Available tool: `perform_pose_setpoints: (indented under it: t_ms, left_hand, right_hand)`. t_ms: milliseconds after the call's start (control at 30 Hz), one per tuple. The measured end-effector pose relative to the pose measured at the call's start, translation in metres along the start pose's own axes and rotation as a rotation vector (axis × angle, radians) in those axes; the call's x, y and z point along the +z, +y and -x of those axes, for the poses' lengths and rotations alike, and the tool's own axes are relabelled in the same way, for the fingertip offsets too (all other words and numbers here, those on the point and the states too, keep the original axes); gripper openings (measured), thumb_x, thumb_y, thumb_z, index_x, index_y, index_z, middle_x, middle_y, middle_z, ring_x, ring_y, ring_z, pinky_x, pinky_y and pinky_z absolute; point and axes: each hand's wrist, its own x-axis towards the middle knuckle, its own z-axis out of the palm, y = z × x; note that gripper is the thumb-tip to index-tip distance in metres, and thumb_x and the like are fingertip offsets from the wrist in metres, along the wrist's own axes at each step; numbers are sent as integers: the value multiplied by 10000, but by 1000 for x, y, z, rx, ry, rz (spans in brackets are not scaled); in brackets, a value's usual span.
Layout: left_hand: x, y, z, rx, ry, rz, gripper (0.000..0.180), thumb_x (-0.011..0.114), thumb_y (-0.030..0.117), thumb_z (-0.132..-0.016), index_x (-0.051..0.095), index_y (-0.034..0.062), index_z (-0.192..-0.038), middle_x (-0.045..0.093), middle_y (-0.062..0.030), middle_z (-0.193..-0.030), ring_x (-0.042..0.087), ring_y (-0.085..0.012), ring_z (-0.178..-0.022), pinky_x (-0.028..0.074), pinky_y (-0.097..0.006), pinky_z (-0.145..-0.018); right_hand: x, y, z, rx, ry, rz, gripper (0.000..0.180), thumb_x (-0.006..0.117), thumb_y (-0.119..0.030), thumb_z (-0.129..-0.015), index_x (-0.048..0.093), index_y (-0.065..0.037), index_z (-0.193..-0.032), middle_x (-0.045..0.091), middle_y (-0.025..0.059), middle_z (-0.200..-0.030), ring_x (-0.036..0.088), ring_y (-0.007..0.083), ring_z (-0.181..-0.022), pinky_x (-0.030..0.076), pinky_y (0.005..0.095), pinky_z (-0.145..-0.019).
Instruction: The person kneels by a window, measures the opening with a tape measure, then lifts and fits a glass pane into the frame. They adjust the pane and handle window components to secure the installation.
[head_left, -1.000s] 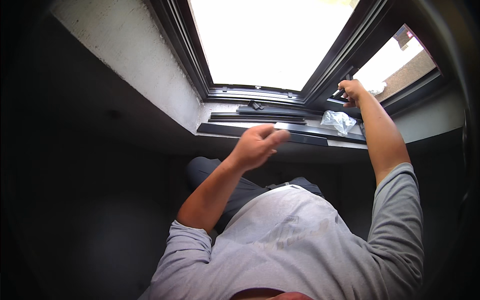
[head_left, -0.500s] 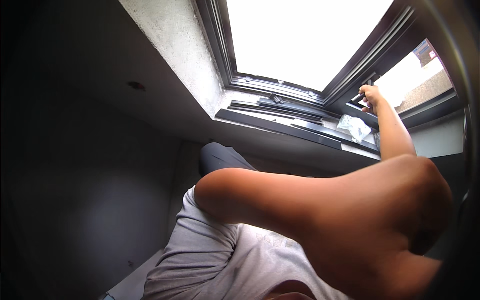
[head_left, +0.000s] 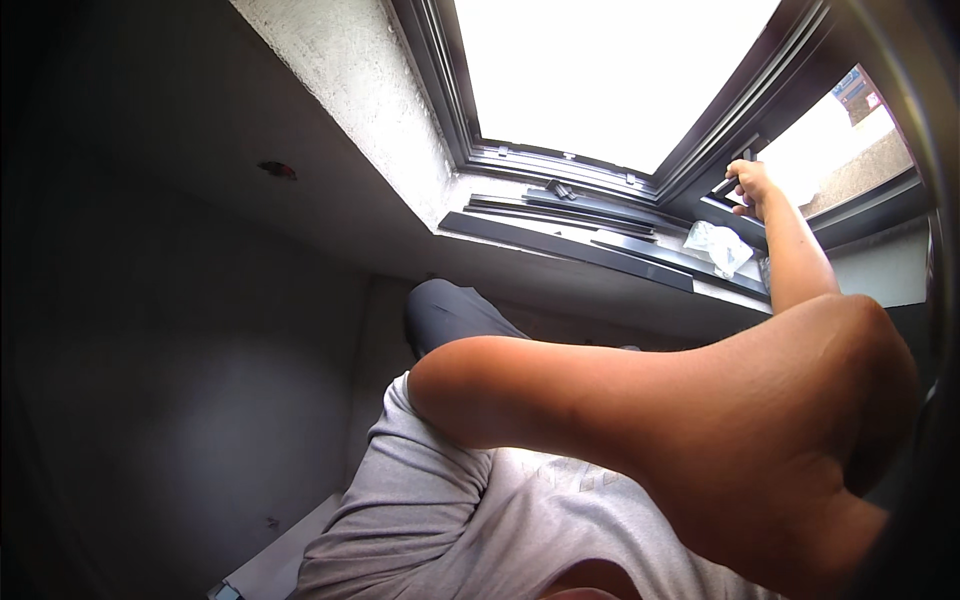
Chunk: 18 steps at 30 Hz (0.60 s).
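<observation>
At the upper right, my right hand (head_left: 752,186) is closed around the dark handle (head_left: 729,186) of a narrow window sash (head_left: 862,212). Its fingers curl over the handle from the right, and their tips are partly hidden. A bare arm (head_left: 560,390) from the left sleeve of my grey shirt crosses my chest, covering the lower end of the right forearm. My left hand does not show. A crumpled clear plastic bag (head_left: 718,246) lies on the sill below my right hand.
A large dark-framed window pane (head_left: 610,80) stands left of the sash. Several dark trim strips (head_left: 580,212) lie along the sill, with a longer one (head_left: 560,250) at its near edge. A small reddish recess (head_left: 278,171) sits in the grey wall (head_left: 180,260). My bent knee (head_left: 450,312) is below the sill.
The whole view has shifted slightly, so the window and sill appear a little further right. My right hand stays on the handle, with no clear movement of the sash.
</observation>
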Motion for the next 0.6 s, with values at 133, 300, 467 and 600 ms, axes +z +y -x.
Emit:
perform_pose_setpoints:
  t_ms: [133,300,467,600]
  left_hand:
    - [-4,7,5,6,21,-11,375,704,292,-779,512,20,-607,483,-81,-554,486,-194,-493,389,-313,-472]
    - [3,18,16,46,67,-62,370,708,275,-761,510,15,-588,488,-96,-543,499,-217,-487,396,-326,-471]
    - [7,22,10,53,80,-115,366,713,257,-744,507,11,-569,492,-111,-532,512,-240,-481,404,-338,-470]
    - [7,35,17,61,113,-247,363,716,243,-730,504,7,-554,496,-123,-523,522,-259,-476,410,-349,-469]
  right_hand:
    - [-4,1,1,13,-35,-9,194,581,-249,-772,618,-92,-879,449,37,-634,360,116,-446,524,393,-519]
    - [2,-6,2,-2,-35,-14,208,572,-260,-775,605,-101,-906,434,21,-622,348,109,-442,518,382,-503]
    - [0,-1,2,17,-8,-2,198,581,-301,-793,617,-118,-860,428,-1,-593,346,92,-437,506,364,-480]
    - [-3,-1,2,-6,-9,-17,185,574,-278,-776,607,-112,-852,430,6,-599,349,92,-443,509,369,-488]
